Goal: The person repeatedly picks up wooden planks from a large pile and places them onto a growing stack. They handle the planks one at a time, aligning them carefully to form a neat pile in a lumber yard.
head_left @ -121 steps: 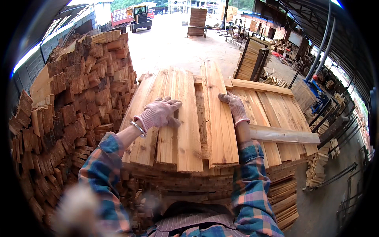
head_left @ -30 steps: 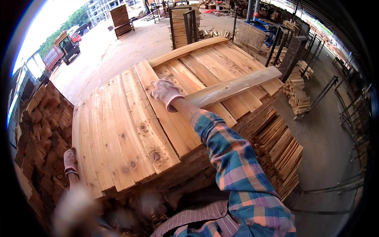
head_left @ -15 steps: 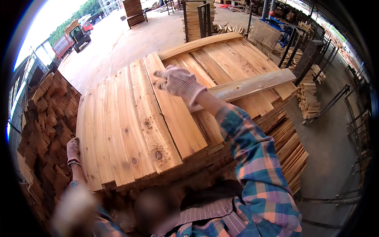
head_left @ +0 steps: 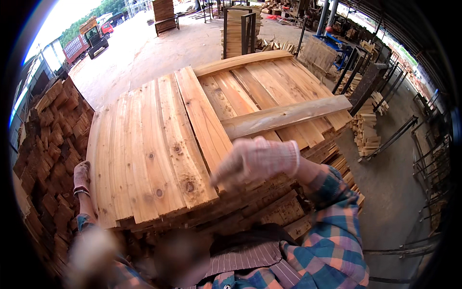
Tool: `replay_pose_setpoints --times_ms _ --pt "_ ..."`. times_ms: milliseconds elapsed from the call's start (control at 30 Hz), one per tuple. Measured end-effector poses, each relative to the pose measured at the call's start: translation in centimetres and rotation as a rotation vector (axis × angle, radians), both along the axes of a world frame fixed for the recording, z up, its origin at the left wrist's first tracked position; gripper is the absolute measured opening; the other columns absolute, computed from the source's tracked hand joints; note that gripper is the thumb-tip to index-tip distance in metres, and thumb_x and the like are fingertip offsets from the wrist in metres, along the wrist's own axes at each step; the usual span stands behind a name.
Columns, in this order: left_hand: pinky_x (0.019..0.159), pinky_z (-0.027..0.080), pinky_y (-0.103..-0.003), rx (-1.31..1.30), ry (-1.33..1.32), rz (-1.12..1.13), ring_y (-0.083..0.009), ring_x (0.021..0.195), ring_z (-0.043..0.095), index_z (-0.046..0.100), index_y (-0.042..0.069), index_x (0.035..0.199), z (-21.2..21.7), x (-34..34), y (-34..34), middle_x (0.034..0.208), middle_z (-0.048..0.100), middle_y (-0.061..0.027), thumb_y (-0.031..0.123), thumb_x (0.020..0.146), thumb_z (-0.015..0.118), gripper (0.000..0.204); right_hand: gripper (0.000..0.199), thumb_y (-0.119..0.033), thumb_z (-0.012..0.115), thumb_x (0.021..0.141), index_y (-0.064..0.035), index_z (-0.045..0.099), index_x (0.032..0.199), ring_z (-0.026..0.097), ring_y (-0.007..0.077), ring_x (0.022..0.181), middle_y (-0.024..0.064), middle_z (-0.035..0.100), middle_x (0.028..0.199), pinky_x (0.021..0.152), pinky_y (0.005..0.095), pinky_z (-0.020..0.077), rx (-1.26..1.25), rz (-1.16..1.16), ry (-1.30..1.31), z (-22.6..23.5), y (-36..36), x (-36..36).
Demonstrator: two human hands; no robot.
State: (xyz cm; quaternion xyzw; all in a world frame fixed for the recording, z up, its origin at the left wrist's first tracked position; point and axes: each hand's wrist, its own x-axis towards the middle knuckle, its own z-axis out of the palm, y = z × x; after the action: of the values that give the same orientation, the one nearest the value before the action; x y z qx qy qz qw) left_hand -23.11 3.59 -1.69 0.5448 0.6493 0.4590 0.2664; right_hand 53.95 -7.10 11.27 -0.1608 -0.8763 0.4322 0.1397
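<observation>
A row of pale wooden boards (head_left: 154, 144) lies side by side on top of a stack. At the row's left side, my left hand (head_left: 82, 177), in a pinkish knit glove, grips the edge of the outermost board (head_left: 98, 154). My right hand (head_left: 257, 161), gloved alike, is at the near end of the row's rightmost board (head_left: 204, 120). It is blurred, so its fingers and any contact with the wood are unclear. Just beyond it, a thicker crosswise plank (head_left: 288, 115) rests over the lower boards (head_left: 255, 86); another crosswise board (head_left: 243, 63) lies along the far side.
Rough brown wood pieces (head_left: 53, 139) are piled at the left. Dark metal posts (head_left: 368, 89) and small wood stacks (head_left: 365, 130) stand at the right. A tall bundle of slats (head_left: 233, 36) is beyond the stack, and a red truck (head_left: 79, 48) is farther off.
My right hand has come back toward me, from the far part of the rightmost board to its near end. My left hand remains at the left edge. The view has shifted slightly.
</observation>
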Motion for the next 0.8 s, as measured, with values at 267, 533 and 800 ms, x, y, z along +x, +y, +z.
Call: replay_pose_setpoints --times_ms 267,533,800 --pt "0.039 0.026 -0.017 -0.156 -0.218 -0.088 -0.0003 0.048 0.031 0.057 0.010 0.087 -3.2 4.5 3.5 0.067 0.034 0.0118 0.008 0.096 0.037 0.022 0.032 -0.026 0.044 0.099 -0.0018 0.061 0.109 0.056 0.0131 0.050 0.0078 0.059 0.075 0.035 0.0283 0.0468 0.498 -0.918 -0.622 -3.8 9.0 -2.4" --pt "0.036 0.023 -0.018 -0.089 -0.060 0.022 -0.0004 0.041 0.028 0.060 0.008 0.083 -2.0 1.0 2.8 0.057 0.031 0.0134 0.007 0.094 0.038 0.024 0.045 -0.044 0.051 0.090 -0.0128 0.058 0.121 0.063 0.0322 0.097 0.0155 0.065 0.108 0.084 0.0470 0.0467 0.484 -0.989 -0.400 -6.8 9.0 -6.0" --pt "0.054 0.038 -0.021 -0.130 -0.215 -0.139 -0.0066 0.059 0.047 0.064 0.003 0.088 1.4 -1.6 -0.8 0.071 0.054 0.0059 0.011 0.091 0.046 0.020 0.040 -0.039 0.049 0.090 -0.0150 0.055 0.121 0.051 0.0337 0.112 0.0192 0.060 0.112 0.095 0.0492 0.0355 0.426 -0.968 -0.421 -5.5 8.3 -7.0"
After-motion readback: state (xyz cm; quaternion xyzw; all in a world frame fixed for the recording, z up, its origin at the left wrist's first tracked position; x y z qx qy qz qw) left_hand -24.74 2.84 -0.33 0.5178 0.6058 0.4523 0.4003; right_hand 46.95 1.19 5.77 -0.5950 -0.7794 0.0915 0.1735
